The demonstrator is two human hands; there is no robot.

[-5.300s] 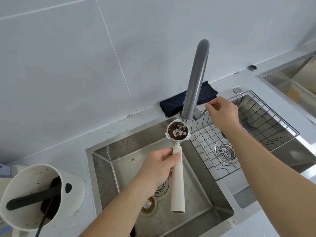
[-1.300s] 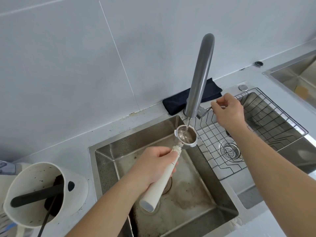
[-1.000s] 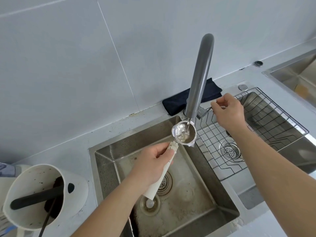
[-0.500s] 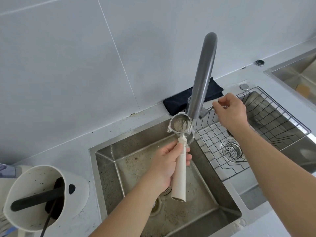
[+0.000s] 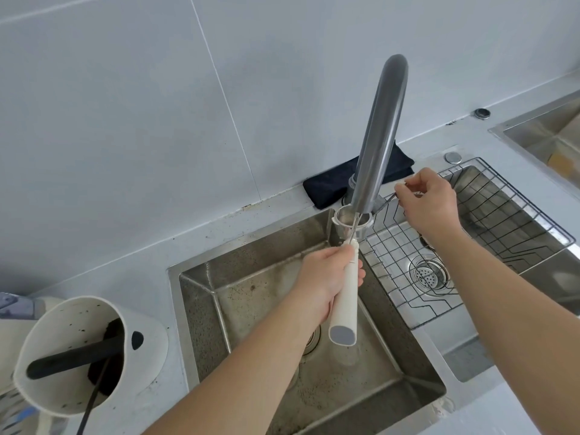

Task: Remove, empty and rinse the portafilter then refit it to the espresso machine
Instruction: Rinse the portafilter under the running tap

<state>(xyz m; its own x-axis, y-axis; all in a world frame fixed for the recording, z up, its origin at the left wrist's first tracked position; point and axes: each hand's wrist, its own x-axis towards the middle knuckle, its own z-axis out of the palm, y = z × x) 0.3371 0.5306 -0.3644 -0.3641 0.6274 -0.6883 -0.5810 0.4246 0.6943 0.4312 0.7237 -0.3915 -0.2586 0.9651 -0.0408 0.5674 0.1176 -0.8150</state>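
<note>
Our left hand (image 5: 326,277) grips the portafilter (image 5: 346,271) by its white handle over the sink (image 5: 194,296); its basket, brown with grounds five seconds ago, now shows clean metal under the faucet (image 5: 379,133). Beyond, our right hand (image 5: 430,200) still pinches the tap lever (image 5: 387,199).

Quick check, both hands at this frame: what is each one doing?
Left hand: fingers wrapped round the white handle of the portafilter.
Right hand: fingers pinching the tap lever.
</note>
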